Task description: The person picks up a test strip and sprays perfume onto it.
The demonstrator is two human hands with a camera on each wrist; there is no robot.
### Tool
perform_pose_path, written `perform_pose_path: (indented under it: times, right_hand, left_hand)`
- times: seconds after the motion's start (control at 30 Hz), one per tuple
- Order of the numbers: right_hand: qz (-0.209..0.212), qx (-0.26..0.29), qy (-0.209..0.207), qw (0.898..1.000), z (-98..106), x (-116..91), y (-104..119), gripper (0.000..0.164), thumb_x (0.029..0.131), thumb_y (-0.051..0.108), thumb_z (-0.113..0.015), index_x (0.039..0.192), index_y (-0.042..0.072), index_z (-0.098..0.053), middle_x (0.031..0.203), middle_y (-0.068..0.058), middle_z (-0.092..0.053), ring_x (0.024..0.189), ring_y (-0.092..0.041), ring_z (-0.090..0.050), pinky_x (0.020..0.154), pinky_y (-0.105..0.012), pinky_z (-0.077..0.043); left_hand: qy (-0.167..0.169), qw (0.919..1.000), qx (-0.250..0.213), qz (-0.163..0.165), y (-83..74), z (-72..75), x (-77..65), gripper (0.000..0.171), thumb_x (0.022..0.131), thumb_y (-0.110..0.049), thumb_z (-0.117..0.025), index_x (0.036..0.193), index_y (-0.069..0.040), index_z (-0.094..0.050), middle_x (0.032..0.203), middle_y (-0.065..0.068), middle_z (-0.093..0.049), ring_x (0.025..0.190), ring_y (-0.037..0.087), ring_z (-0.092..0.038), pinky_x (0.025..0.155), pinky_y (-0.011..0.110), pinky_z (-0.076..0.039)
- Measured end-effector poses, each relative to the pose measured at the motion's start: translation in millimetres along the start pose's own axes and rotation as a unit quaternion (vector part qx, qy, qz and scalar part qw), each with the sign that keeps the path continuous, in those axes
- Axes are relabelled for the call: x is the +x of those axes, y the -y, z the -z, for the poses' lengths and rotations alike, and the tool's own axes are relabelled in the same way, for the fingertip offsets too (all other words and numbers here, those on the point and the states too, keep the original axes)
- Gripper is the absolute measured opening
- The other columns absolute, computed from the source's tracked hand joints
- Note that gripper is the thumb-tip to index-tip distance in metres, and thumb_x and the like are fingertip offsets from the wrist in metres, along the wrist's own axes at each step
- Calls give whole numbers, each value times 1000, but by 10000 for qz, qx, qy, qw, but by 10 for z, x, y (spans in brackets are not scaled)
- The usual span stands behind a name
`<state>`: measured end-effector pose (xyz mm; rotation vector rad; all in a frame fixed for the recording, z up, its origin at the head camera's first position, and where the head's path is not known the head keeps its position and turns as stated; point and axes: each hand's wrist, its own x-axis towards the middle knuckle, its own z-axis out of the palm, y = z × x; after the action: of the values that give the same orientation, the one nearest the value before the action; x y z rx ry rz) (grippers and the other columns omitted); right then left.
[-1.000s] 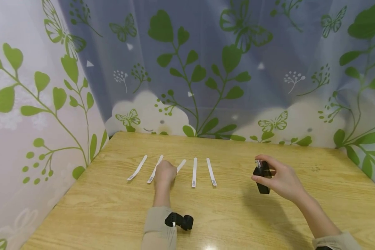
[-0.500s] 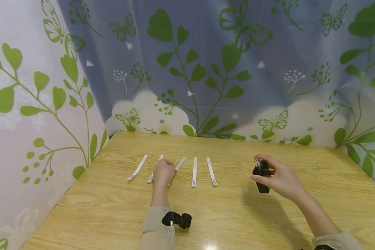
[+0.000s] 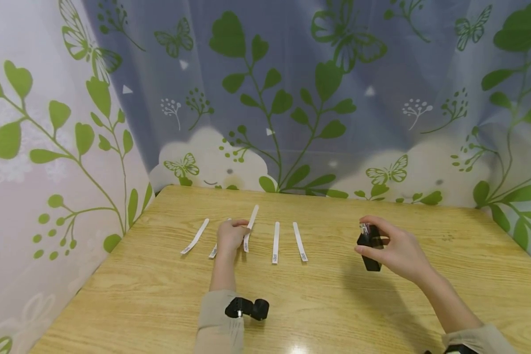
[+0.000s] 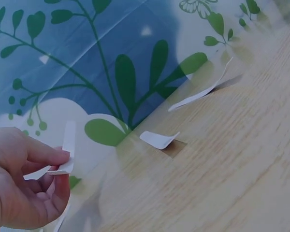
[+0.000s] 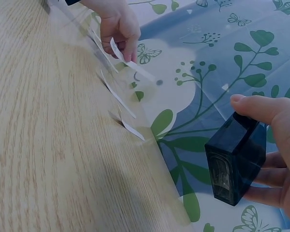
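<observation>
My left hand (image 3: 229, 240) pinches a white paper scent strip (image 3: 254, 214) between thumb and fingers. In the left wrist view that strip (image 4: 69, 140) stands up from the fingertips, its lower end bent. My right hand (image 3: 401, 253) grips a black perfume bottle (image 3: 370, 259), the index finger on its silver spray top (image 3: 364, 228) and the thumb on the near side. Seen from the right wrist, the boxy glass bottle (image 5: 234, 159) is tilted, with its base towards the table side. Another strip (image 3: 213, 252) lies partly hidden behind the left hand.
More strips lie spaced out in a row: one at the far left (image 3: 196, 237) and two to the right, a straight one (image 3: 276, 243) and a slanted one (image 3: 300, 242). Behind the wooden table (image 3: 314, 305) hangs a leaf-print curtain (image 3: 292, 147).
My left hand has picked up the middle strip and shifted it slightly up and away from its place in the row. The right hand and the bottle have barely moved.
</observation>
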<state>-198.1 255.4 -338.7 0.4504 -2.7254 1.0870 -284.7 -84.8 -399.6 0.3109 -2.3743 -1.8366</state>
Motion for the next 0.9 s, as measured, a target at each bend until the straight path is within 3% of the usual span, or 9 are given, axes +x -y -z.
perform_pose_path:
  times: [0.1,0.2,0.4,0.63,0.9]
  right_hand:
    - [13,-50,-123,9999,3,7,8,63,80,36,-72,133,15,-46,124,-22,-51,94,-45,-60,62,-41,-54]
    - [57,-152,-301,9994,8,13,20,61,80,35,-72,132,14,-47,123,-22,-51,94,-45,-60,64,-44,-54]
    - [118,-298,-472,9984,16,21,45,60,80,33,-73,131,15,-48,121,-21,-52,93,-45,-60,66,-47,-53]
    - [303,-231,-561,9977,-8,47,43,58,79,31,-74,130,14,-50,119,-19,-54,92,-43,-61,68,-47,-54]
    - [228,-334,-650,9971,-1,91,102,62,80,37,-72,133,15,-48,124,-19,-52,94,-45,-60,64,-45,-54]
  left_hand:
    - [133,9987,-485,17,-58,1,-11,23,82,5,-61,104,4,-67,92,15,-60,67,15,-52,58,25,-46]
    - [261,9978,-603,-68,-132,3,-32,23,84,4,-60,106,4,-66,88,12,-61,66,14,-52,62,29,-49]
    - [618,9961,-629,-26,-264,-33,-72,24,84,2,-59,107,3,-66,85,10,-60,65,13,-53,60,26,-47]
    - [1108,9904,-777,-265,-384,-135,-134,26,83,4,-59,109,5,-64,83,9,-61,67,12,-53,65,28,-49]
    - [1560,9837,-740,-500,-468,-265,-216,25,81,6,-60,105,9,-63,85,11,-63,66,13,-57,66,29,-52]
